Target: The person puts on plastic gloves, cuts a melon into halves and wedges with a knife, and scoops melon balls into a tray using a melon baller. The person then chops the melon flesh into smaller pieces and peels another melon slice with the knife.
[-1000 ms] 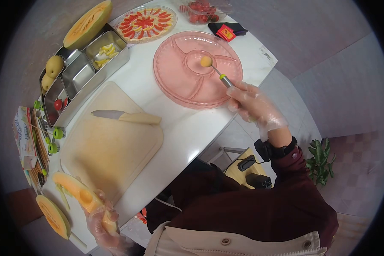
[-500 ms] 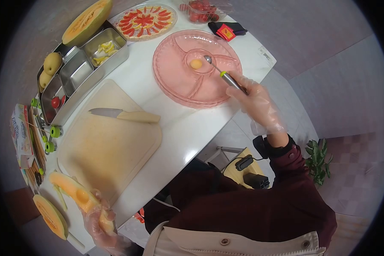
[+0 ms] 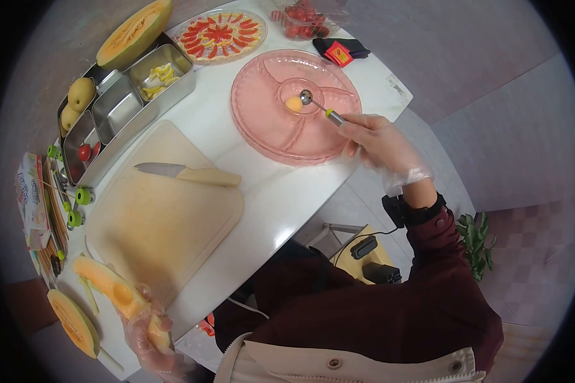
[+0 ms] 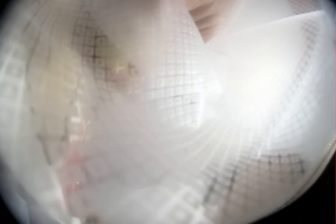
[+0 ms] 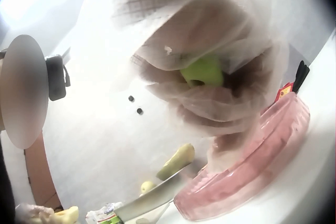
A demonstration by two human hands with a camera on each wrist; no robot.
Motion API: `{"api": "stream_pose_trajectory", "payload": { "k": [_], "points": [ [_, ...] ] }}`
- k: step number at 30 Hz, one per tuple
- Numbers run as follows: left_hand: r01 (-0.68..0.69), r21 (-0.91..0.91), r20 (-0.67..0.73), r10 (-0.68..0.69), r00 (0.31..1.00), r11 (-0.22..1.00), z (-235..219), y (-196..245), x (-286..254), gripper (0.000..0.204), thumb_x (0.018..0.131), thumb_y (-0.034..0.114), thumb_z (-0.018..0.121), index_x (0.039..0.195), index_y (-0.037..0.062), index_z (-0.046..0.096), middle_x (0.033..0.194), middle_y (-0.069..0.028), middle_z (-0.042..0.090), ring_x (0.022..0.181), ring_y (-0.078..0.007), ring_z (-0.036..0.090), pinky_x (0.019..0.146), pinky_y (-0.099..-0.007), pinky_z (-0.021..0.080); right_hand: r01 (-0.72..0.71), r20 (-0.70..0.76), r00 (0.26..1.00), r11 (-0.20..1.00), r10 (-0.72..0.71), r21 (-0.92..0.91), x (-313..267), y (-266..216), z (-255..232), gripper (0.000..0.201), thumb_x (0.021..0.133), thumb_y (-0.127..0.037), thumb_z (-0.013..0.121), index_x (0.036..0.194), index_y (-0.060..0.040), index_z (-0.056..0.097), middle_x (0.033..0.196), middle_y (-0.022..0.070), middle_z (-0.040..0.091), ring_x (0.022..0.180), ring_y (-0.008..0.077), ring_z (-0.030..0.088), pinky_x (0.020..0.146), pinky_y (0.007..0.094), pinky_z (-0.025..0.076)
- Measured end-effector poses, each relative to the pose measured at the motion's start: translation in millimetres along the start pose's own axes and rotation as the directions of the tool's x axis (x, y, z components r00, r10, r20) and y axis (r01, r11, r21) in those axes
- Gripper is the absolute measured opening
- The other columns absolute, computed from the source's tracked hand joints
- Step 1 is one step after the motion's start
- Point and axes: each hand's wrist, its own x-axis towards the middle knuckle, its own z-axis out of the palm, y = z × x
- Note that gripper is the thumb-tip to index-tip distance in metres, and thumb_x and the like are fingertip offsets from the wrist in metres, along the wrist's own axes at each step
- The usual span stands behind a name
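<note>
Evidently, one melon ball sits in the middle of the pink plate

The melon ball (image 3: 294,103) lies in the round centre compartment of the pink plate (image 3: 255,108), upper middle of the frame, with the bowl of the scoop (image 3: 306,97) just beside it. The right hand (image 3: 390,152) grips the scoop's handle, thumb and fingers clamped round it. At lower left, the left hand (image 3: 150,338) holds a melon wedge (image 3: 105,277) with a round hollow in its flesh, fingers curled round it. The left wrist view is too blurred to tell how each finger lies.

The step in hand looks like setting scooped balls into the plate. The next move probably calls for lifting the scoop clear without nudging the ball, then bringing it back to the wedge for another scoop.

Between wedge and plate lies the cutting board (image 3: 166,210), with a knife (image 3: 209,177) across its upper part; the scoop's return had best pass above that blade. The steel tray (image 3: 116,110) at upper left, the fruit platter (image 3: 263,32) at top and the dark cloth (image 3: 359,46) right of the plate seem out of the way.
</note>
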Motion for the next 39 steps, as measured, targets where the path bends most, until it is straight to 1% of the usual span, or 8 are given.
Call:
{"api": "stream_pose_trajectory", "payload": {
  "k": [10, 26, 28, 33, 36, 37, 38, 39],
  "points": [
    [0.026, 0.059, -0.118, -0.019, 0.993, 0.998, 7, 0, 0, 0.078, 0.087, 0.017, 0.064, 0.157, 0.0039, 0.031, 0.122, -0.0128, 0.052, 0.086, -0.0128, 0.056, 0.061, -0.0193, 0.049, 0.115, 0.031, 0.993, 0.991, -0.113, -0.065, 6, -3, 9, 0.042, 0.103, -0.028, 0.061, 0.134, -0.0012, 0.067, 0.077, -0.0011, 0.063, 0.060, 0.0037, 0.052, 0.053, 0.0216, 0.040],
    [0.021, 0.025, -0.140, -0.018, 0.990, 0.999, 3, 2, -4, 0.075, 0.087, 0.014, 0.062, 0.156, 0.0060, 0.033, 0.121, -0.0136, 0.052, 0.085, -0.0134, 0.056, 0.059, -0.0203, 0.051, 0.182, 0.069, 0.982, 0.980, -0.177, -0.080, 32, -8, 15, 0.035, 0.104, -0.025, 0.062, 0.129, -0.0021, 0.069, 0.073, -0.0004, 0.063, 0.063, 0.0060, 0.056, 0.058, 0.0243, 0.044],
    [-0.032, 0.011, -0.055, 0.032, 0.998, 0.999, -1, 1, -5, 0.061, 0.101, 0.020, 0.059, 0.152, -0.0001, 0.035, 0.124, -0.0152, 0.055, 0.088, -0.0125, 0.059, 0.060, -0.0190, 0.049, 0.180, 0.003, 0.984, 0.982, -0.180, -0.061, 25, -10, 14, 0.037, 0.104, -0.024, 0.062, 0.134, -0.0028, 0.067, 0.072, -0.0012, 0.062, 0.063, 0.0056, 0.055, 0.057, 0.0240, 0.043],
    [-0.005, -0.084, -0.143, -0.008, 0.990, 0.996, -5, -7, 3, 0.053, 0.109, 0.043, 0.049, 0.145, 0.0032, 0.048, 0.117, -0.0154, 0.063, 0.082, -0.0173, 0.064, 0.059, -0.0238, 0.052, 0.285, -0.129, 0.939, 0.931, -0.319, -0.226, 1, -9, 13, 0.047, 0.104, -0.022, 0.062, 0.146, -0.0020, 0.059, 0.076, -0.0041, 0.061, 0.063, 0.0028, 0.050, 0.056, 0.0221, 0.040],
    [-0.015, 0.061, -0.100, 0.021, 0.995, 0.998, 2, -4, 1, 0.063, 0.111, 0.058, 0.036, 0.139, 0.0047, 0.055, 0.115, -0.0127, 0.068, 0.090, -0.0185, 0.065, 0.062, -0.0286, 0.053, 0.376, -0.010, 0.927, 0.927, -0.376, -0.002, -28, -23, 39, 0.050, 0.104, -0.017, 0.060, 0.151, -0.0016, 0.054, 0.084, -0.0054, 0.062, 0.068, 0.0028, 0.048, 0.060, 0.0181, 0.037],
    [0.004, -0.083, -0.111, -0.013, 0.994, 0.997, 15, -2, 3, 0.061, 0.112, 0.055, 0.035, 0.138, 0.0041, 0.055, 0.116, -0.0128, 0.068, 0.091, -0.0196, 0.066, 0.066, -0.0297, 0.054, 0.385, -0.043, 0.919, 0.870, -0.391, 0.307, -30, -21, 66, 0.053, 0.102, -0.013, 0.062, 0.152, 0.0002, 0.052, 0.093, -0.0034, 0.066, 0.067, 0.0015, 0.047, 0.058, 0.0167, 0.038],
    [0.012, -0.237, -0.096, -0.036, 0.995, 0.972, 26, -1, 6, 0.059, 0.113, 0.053, 0.035, 0.137, 0.0034, 0.056, 0.116, -0.0129, 0.068, 0.093, -0.0206, 0.067, 0.071, -0.0309, 0.054, 0.371, 0.033, 0.913, 0.862, -0.406, 0.346, -34, -17, 86, 0.053, 0.102, -0.013, 0.062, 0.152, 0.0002, 0.052, 0.093, -0.0034, 0.066, 0.067, 0.0015, 0.047, 0.058, 0.0167, 0.038],
    [-0.014, -0.175, -0.094, -0.002, 0.996, 0.985, 29, 0, 7, 0.057, 0.113, 0.050, 0.035, 0.138, 0.0030, 0.055, 0.117, -0.0131, 0.067, 0.096, -0.0224, 0.068, 0.076, -0.0331, 0.056, 0.370, 0.116, 0.902, 0.883, -0.416, 0.289, -42, -13, 98, 0.054, 0.100, -0.010, 0.063, 0.151, 0.0007, 0.053, 0.097, -0.0024, 0.067, 0.072, 0.0041, 0.052, 0.064, 0.0189, 0.043]
  ]
}}
